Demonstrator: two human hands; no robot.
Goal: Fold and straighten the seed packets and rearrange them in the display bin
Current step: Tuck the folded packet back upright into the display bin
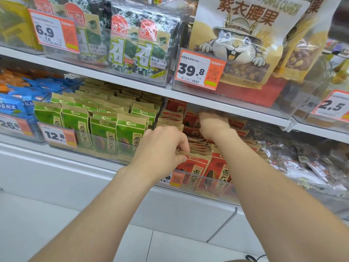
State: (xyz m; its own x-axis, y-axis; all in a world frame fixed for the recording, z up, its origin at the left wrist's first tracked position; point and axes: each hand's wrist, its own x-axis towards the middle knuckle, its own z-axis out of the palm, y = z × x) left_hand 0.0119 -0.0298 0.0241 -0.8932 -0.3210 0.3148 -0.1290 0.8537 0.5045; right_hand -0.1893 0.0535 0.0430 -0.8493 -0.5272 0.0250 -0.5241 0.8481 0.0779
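Red seed packets (198, 168) with kraft-brown tops and a sunflower-seed picture, standing upright in close rows. Packed front to back inside the clear plastic display bin (209, 186) on the lower shelf, front row just behind its wall.

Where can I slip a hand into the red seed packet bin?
Only above the red seed packets, under the upper shelf, where the right hand reaches in. Their front row, pinched by the left hand, and the green packets alongside are packed tight.
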